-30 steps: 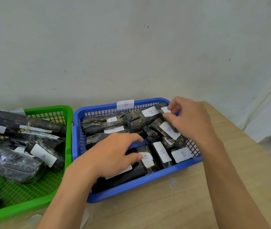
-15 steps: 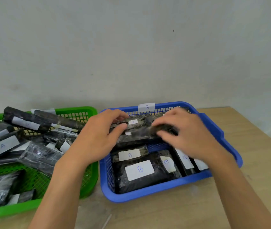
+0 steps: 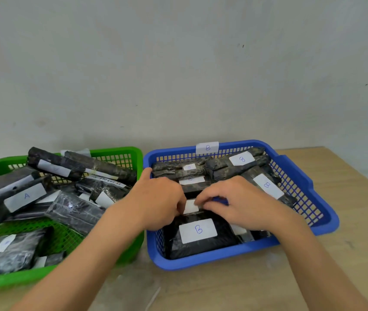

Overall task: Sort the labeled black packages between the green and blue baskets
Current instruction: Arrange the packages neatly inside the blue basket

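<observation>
The blue basket (image 3: 299, 176), tagged B on its far rim, holds several black packages with white B labels. A flat one (image 3: 198, 232) lies at its front. My left hand (image 3: 158, 203) and my right hand (image 3: 239, 203) meet in the middle of this basket, fingers pinched on a small black package (image 3: 190, 207) with a white label. That package is mostly hidden under my fingers. The green basket (image 3: 120, 153) at the left holds several black packages, one labelled A (image 3: 24, 197).
Both baskets sit side by side on a light wooden table (image 3: 346, 254), against a pale wall (image 3: 178, 75). The table's right edge runs close to the blue basket. Bare wood shows in front of and to the right of the baskets.
Both hands have dropped from the long packages at the basket's back to its middle and now pinch a small labelled package. The view has shifted slightly right.
</observation>
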Motion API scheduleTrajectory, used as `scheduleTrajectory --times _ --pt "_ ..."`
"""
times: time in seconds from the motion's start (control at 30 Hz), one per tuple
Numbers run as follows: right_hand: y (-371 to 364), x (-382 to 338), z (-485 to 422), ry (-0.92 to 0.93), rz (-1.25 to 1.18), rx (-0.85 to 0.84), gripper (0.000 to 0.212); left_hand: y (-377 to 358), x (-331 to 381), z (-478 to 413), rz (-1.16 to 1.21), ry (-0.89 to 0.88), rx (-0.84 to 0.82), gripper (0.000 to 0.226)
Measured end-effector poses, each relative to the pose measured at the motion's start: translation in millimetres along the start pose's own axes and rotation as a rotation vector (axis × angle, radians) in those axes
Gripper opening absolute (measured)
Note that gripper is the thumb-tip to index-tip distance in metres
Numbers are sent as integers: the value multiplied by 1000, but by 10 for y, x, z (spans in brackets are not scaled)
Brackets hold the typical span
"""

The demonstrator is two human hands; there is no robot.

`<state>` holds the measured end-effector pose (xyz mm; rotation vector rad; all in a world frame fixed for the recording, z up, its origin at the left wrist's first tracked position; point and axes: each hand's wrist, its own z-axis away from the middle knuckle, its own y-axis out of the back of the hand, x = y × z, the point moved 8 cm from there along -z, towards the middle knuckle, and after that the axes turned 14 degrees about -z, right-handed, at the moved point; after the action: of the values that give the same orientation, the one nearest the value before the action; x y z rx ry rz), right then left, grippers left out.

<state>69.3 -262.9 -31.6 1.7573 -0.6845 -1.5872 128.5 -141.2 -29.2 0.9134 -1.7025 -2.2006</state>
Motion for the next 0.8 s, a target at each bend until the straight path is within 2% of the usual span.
scheduleTrajectory --times 0.17,0.23,0.33,0.43,0.57,0.8 --pt "550 251 106 -45 90 317 15 257 -285 -320 115 47 137 24" --pt "688 423 169 -112 135 375 17 232 -316 -487 97 79 152 31" --pt "706 676 226 -238 122 309 29 104 -278 -657 10 84 167 38" --pt "595 778 220 -297 69 193 41 57 -292 -723 38 98 200 46" --pt "579 783 193 -302 75 223 45 50 -308 -740 88 93 162 54" --pt "637 655 171 -217 132 306 48 209 -585 -555 352 172 302 47"
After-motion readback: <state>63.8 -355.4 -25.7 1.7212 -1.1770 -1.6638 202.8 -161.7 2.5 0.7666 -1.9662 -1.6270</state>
